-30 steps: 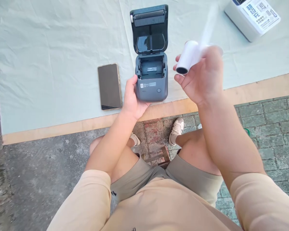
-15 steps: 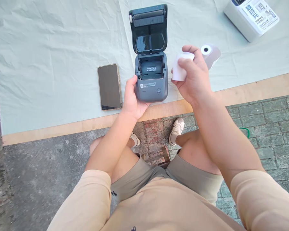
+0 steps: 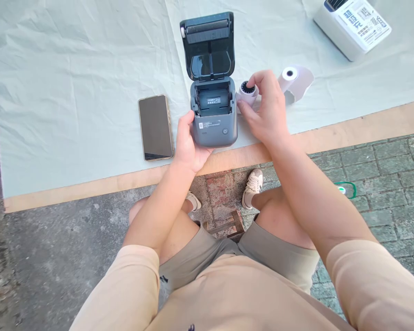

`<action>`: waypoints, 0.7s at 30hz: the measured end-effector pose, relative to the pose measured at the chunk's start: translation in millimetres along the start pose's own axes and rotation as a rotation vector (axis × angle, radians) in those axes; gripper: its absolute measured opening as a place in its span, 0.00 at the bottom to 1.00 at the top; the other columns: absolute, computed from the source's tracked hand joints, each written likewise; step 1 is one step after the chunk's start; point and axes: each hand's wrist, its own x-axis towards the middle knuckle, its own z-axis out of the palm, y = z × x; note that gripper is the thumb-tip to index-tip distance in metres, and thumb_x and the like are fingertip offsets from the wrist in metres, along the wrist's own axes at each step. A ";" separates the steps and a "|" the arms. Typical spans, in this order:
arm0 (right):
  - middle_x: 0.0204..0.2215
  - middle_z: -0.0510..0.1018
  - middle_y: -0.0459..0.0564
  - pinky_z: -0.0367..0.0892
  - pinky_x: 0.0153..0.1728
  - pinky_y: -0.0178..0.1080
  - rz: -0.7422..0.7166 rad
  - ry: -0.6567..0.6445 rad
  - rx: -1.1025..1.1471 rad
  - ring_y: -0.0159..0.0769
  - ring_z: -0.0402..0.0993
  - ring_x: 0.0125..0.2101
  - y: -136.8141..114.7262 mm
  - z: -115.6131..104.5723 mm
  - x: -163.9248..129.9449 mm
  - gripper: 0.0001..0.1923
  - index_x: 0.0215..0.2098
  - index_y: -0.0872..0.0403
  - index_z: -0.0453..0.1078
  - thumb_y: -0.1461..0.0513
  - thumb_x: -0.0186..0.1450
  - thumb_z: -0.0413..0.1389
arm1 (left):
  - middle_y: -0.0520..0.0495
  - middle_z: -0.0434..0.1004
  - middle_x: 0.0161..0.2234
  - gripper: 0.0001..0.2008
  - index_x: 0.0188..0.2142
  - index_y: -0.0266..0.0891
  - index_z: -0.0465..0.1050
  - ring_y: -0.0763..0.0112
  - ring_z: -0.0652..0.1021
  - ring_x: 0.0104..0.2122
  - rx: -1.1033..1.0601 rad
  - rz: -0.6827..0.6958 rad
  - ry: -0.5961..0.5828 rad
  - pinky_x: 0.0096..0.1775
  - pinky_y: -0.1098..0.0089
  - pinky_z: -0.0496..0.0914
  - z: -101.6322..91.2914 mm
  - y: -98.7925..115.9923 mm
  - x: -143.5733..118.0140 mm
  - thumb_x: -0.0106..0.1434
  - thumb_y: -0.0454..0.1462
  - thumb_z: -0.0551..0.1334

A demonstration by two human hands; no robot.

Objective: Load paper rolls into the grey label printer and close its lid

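My left hand [image 3: 188, 145] grips the printer [image 3: 212, 112], lid up. My right hand [image 3: 264, 112] has come down from mid-air and now pinches the roll [image 3: 245, 93] just right of the printer, touching it. Another roll [image 3: 293, 82] lies farther right.

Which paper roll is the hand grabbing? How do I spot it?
Find the dark grey box-shaped printer with its lid up, at the table's near edge. Touching its right side is a small white paper roll, pinched by the right hand. Unlike the loose white roll farther right, it has a dark, toothed core.
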 end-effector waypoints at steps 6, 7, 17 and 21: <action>0.47 0.80 0.50 0.74 0.54 0.55 -0.006 0.023 0.041 0.50 0.79 0.49 -10.4 -2.9 -6.9 0.17 0.53 0.42 0.60 0.56 0.69 0.59 | 0.44 0.90 0.44 0.23 0.44 0.45 0.82 0.51 0.85 0.61 -0.003 0.000 -0.005 0.57 0.57 0.84 -3.5 -1.8 1.4 0.72 0.57 0.57; 0.46 0.80 0.50 0.74 0.53 0.54 -0.024 0.064 0.052 0.49 0.79 0.48 -13.5 -6.8 -7.0 0.17 0.53 0.42 0.61 0.57 0.69 0.58 | 0.44 0.90 0.44 0.23 0.43 0.45 0.82 0.51 0.85 0.61 -0.008 0.004 -0.008 0.57 0.57 0.84 -4.1 -2.1 1.7 0.72 0.57 0.58; 0.54 0.75 0.57 0.64 0.60 0.60 0.141 0.391 -0.177 0.56 0.67 0.59 1.1 -57.5 13.4 0.32 0.52 0.43 0.63 0.61 0.55 0.73 | 0.45 0.90 0.43 0.25 0.44 0.45 0.81 0.54 0.87 0.56 0.006 0.000 -0.002 0.53 0.60 0.85 -3.8 -1.1 1.1 0.73 0.59 0.57; 0.48 0.79 0.52 0.69 0.56 0.55 0.051 -0.008 -0.066 0.52 0.69 0.61 -26.2 -63.1 20.0 0.13 0.53 0.40 0.66 0.51 0.74 0.61 | 0.44 0.90 0.45 0.24 0.45 0.45 0.80 0.52 0.86 0.58 0.043 0.011 -0.003 0.54 0.58 0.84 -3.7 -1.1 0.9 0.71 0.59 0.59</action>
